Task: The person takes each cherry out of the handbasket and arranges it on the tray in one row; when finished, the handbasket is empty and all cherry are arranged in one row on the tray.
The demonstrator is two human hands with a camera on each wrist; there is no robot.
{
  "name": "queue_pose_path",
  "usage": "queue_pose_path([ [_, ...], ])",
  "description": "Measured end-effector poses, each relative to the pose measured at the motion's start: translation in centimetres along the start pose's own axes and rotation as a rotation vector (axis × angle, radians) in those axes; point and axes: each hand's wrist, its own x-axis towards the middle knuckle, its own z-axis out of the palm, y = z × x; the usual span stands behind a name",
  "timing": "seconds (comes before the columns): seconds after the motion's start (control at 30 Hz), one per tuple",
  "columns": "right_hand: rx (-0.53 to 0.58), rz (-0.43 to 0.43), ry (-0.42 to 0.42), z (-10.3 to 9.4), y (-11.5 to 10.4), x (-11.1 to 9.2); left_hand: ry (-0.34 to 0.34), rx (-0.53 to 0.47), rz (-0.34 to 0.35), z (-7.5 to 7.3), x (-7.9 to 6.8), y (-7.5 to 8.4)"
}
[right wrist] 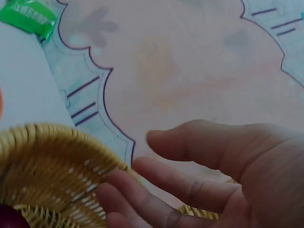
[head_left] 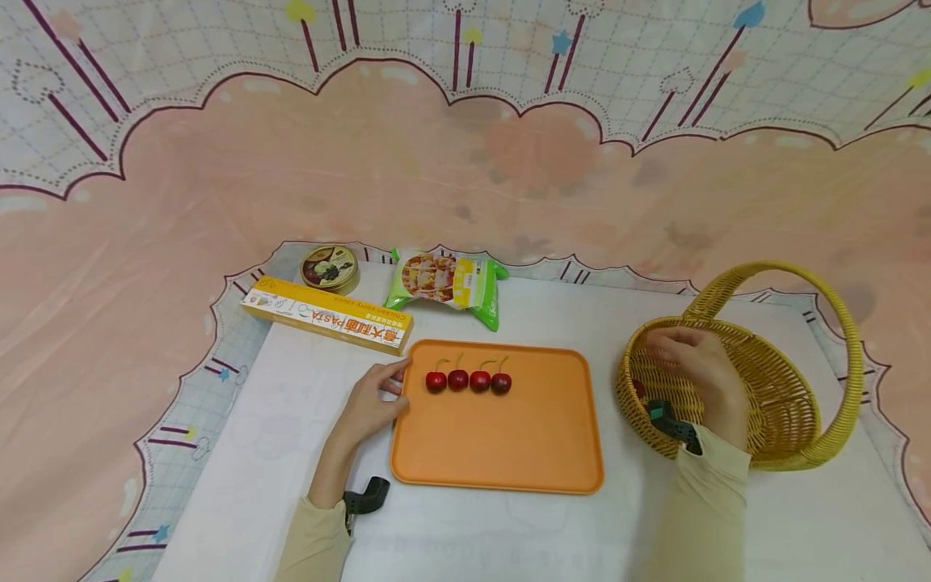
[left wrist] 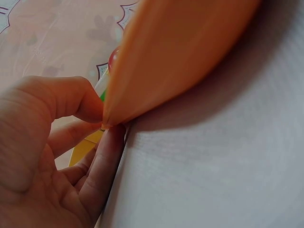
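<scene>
An orange tray (head_left: pixel 502 444) lies on the table with several dark red cherries (head_left: pixel 458 380) in a row on it, stems pointing up. At the tray's left edge, my left hand (head_left: pixel 371 404) pinches the rim; in the left wrist view the thumb and fingertips (left wrist: pixel 114 137) meet at the tray's edge. My right hand (head_left: pixel 698 372) is inside the wicker basket (head_left: pixel 781 404) on the right, its thumb apart from loosely bent fingers and nothing visible between them. A cherry (head_left: pixel 638 388) lies in the basket by its left wall, also partly seen in the right wrist view's lower left corner.
Behind the tray are a yellow pasta box (head_left: pixel 327 315), a round tin (head_left: pixel 330 268) and a green food packet (head_left: pixel 447 283). The basket's tall handle (head_left: pixel 847 364) arches up on its right side. A patterned cloth (head_left: pixel 465 178) hangs behind the table.
</scene>
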Motion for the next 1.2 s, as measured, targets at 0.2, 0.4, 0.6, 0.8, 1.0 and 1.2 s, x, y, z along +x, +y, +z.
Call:
queue_pose_path([
  [0.2, -0.113, 0.064, -0.111, -1.2, 1.1, 0.3, 0.005, 0.001, 0.011, 0.0, 0.1, -0.2],
  [0.4, -0.144, 0.118, -0.256, -1.4, 2.5, 0.8, 0.01, 0.008, 0.024, -0.1, 0.0, -0.3],
  [0.6, -0.104, 0.165, -0.374, -1.2, 3.2, 1.4, 0.022, -0.009, 0.054, -0.1, -0.1, -0.1],
  [0.8, -0.092, 0.152, -0.415, -1.0, 3.2, 1.8, 0.021, -0.011, 0.058, -0.1, 0.0, -0.1],
  [1.0, -0.109, 0.128, -0.428, -0.8, 3.1, 1.7, 0.03, -0.002, 0.069, -0.1, 0.1, -0.2],
  [1.2, -0.142, 0.1, -0.39, -0.8, 3.0, 1.4, 0.031, 0.005, 0.058, -0.1, 0.0, -0.1],
])
